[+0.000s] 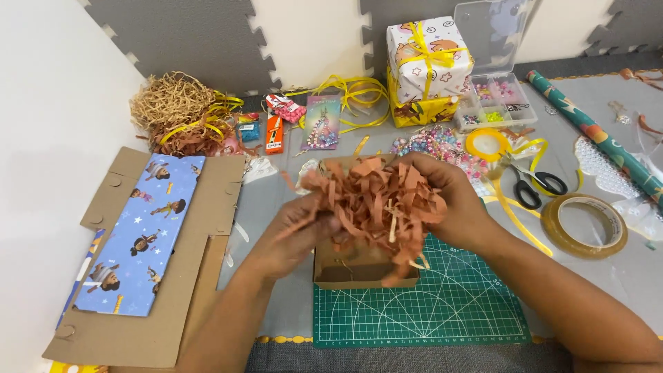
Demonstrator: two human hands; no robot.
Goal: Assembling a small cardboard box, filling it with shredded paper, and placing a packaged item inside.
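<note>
**Q:** Status of the fill operation?

**A:** Judged from the frame, it is partway. I hold a clump of brown shredded paper [376,200] between both hands, directly above the small open cardboard box [364,271]. The box sits at the far edge of the green cutting mat [421,304]. A few strands appear to lie inside it; most of the interior is hidden by the clump, so I cannot tell the fill level. The lid stage looks not yet reached.

**Q:** Finger state?

**A:** My left hand [297,231] is curled, fingers closed on the clump's left side. My right hand [449,200] cups the right side and top, fingers bent into the shreds.

**Q:** Orientation?

**A:** The clump's long axis runs left to right, from hand to hand, with loose strands hanging down towards the box. The box opens upward, long side parallel to the mat's far edge.
</note>
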